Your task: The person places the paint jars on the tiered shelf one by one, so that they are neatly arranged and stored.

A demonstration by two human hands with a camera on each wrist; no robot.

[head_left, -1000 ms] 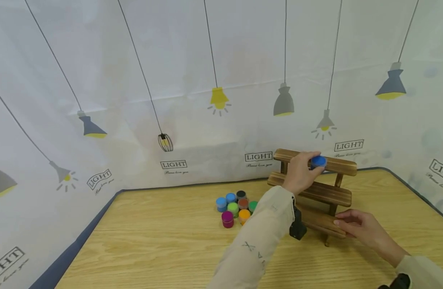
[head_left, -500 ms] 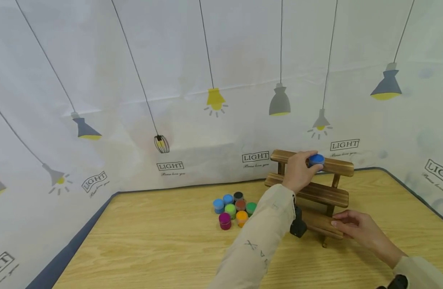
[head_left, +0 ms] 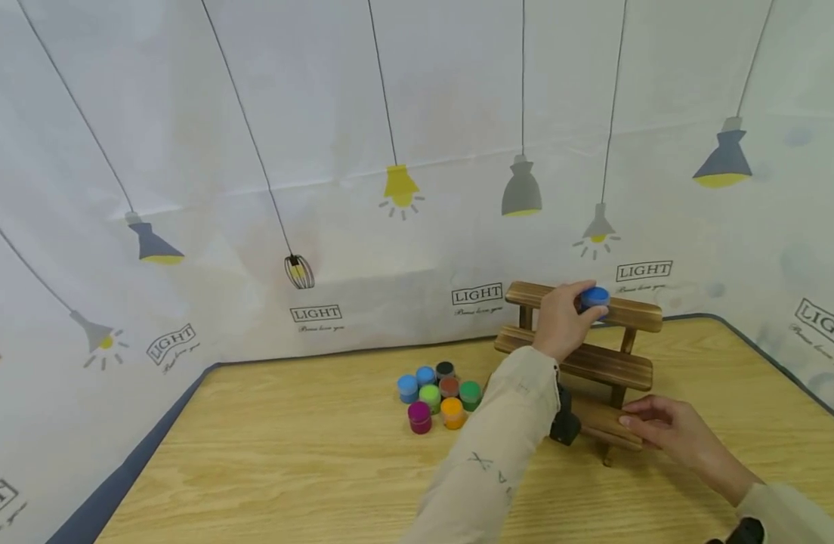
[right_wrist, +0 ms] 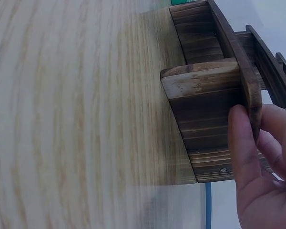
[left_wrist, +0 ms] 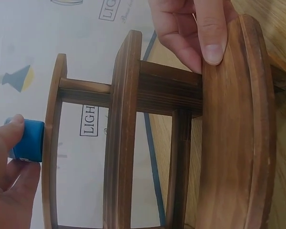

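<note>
My left hand (head_left: 563,321) pinches a small blue-lidded paint pot (head_left: 595,298) between thumb and fingers at the top tier of a three-tier wooden stand (head_left: 610,367). In the left wrist view the blue pot (left_wrist: 31,140) touches the top board, its base against the wood. My right hand (head_left: 682,434) grips the right end of the lowest board; in the right wrist view the thumb (right_wrist: 243,136) lies under that board (right_wrist: 248,90) and the fingers are on its other side. The left forearm hides part of the stand's left side.
Left of the stand, several paint pots (head_left: 430,397) with coloured lids cluster on the wooden table (head_left: 267,453). A white backdrop (head_left: 349,249) printed with lamps rises behind and along both sides.
The head view has shifted slightly, so everything sits a little further left. Both hands keep their holds, the left on the blue paint pot and the right on the lowest board.
</note>
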